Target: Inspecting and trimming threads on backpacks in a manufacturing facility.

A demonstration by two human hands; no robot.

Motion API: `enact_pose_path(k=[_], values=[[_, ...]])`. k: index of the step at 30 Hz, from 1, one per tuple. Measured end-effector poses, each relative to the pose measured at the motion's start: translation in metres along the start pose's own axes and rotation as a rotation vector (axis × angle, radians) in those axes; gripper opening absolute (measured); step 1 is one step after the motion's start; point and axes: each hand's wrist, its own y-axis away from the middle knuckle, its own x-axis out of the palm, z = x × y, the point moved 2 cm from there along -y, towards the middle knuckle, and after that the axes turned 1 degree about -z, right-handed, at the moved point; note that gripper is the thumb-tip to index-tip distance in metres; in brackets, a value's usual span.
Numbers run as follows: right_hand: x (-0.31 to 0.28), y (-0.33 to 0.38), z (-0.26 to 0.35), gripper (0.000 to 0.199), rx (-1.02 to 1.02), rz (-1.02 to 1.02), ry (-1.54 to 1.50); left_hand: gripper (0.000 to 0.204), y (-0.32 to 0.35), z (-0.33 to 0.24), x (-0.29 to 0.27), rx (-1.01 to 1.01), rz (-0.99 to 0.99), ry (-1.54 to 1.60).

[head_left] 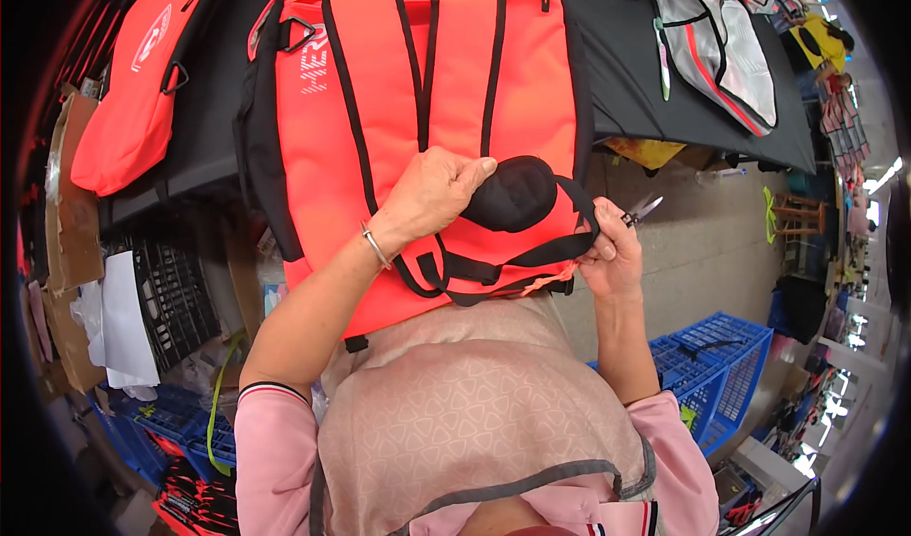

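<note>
Orange backpack is lying on the black counter, its lower edge hanging toward the person. Left hand is clamping its fingers on the black shoulder pad; right hand is pinching the black strap while holding small snips. Advisably, strap stays taut and blades cut only loose thread.

A desk with a black top carries everything. Just beyond the fingers lies a bright orange backpack with black straps, its lower end hanging over the near edge. Far left of the fingers rests a second orange bag; far right, a grey bag trimmed red.
</note>
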Motion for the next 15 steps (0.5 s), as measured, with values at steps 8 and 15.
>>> enact_pose_path(k=[8, 15], values=[[-0.001, -0.01, 0.019, 0.016, -0.07, -0.208, 0.402, 0.043, 0.039, 0.0, -0.015, 0.338, 0.178, -0.096], [-0.002, -0.055, 0.047, 0.018, -0.342, -0.427, 0.757, 0.034, 0.041, -0.029, -0.055, 0.22, 0.135, -0.172]])
